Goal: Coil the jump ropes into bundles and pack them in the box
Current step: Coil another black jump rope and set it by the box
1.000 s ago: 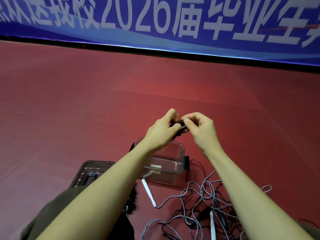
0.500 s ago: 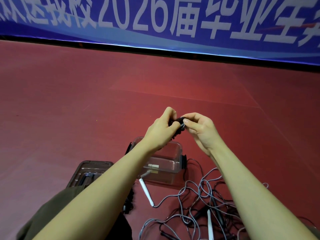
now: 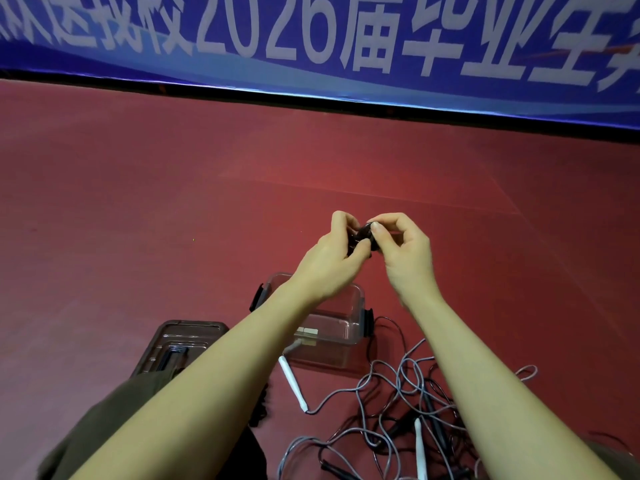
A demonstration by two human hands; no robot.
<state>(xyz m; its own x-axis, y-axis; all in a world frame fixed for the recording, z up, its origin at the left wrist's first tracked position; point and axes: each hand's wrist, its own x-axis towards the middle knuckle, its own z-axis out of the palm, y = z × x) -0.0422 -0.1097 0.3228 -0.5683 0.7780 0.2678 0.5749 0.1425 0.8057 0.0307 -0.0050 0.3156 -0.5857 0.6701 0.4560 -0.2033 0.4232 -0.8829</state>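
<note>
My left hand (image 3: pixel 329 265) and right hand (image 3: pixel 407 258) both have fingers curled, pinching a small black rope bundle (image 3: pixel 363 235) held above the clear plastic box (image 3: pixel 343 327). Gray jump ropes (image 3: pixel 381 410) lie tangled on the red floor (image 3: pixel 138 220) beside the box.

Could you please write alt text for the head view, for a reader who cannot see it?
Both hands, left hand and right hand, pinch a small black bundle above a red floor. Below them stands a clear box, its lid to the left and tangled ropes with white handles to the right. A blue banner runs across the back.
</note>
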